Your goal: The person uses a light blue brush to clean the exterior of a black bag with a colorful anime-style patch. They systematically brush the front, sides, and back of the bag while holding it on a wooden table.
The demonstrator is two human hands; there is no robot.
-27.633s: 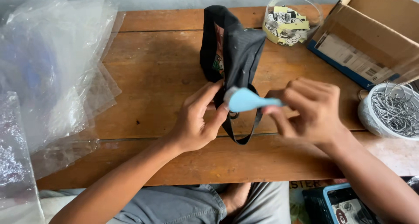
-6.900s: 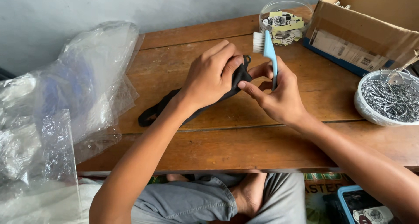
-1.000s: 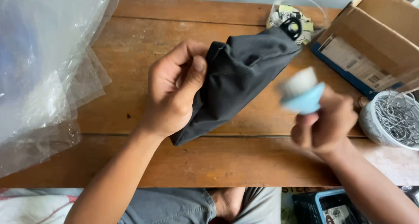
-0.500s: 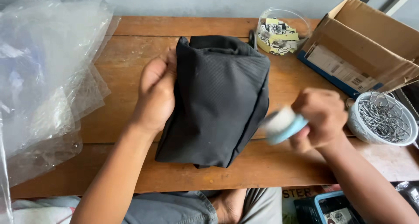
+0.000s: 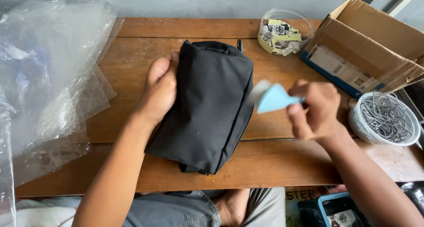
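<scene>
A black fabric pouch (image 5: 212,107) lies flat on the wooden table (image 5: 132,45), its long side running toward me. My left hand (image 5: 161,87) grips its upper left edge, thumb and fingers wrapped around the cloth. My right hand (image 5: 316,110) is closed on the handle of a light blue brush (image 5: 274,98), blurred with motion, just right of the pouch's right edge. The brush's pale bristle head points toward the pouch.
A heap of clear plastic bags (image 5: 48,72) covers the table's left side. At the back stands a clear tub of printed tags (image 5: 282,32). An open cardboard box (image 5: 371,45) sits back right, with a white bowl of metal ball chains (image 5: 384,118) in front of it.
The pouch has settled flat on the table under my left hand. My right hand has lifted the blue brush from beside the table edge up to the pouch's right side.
</scene>
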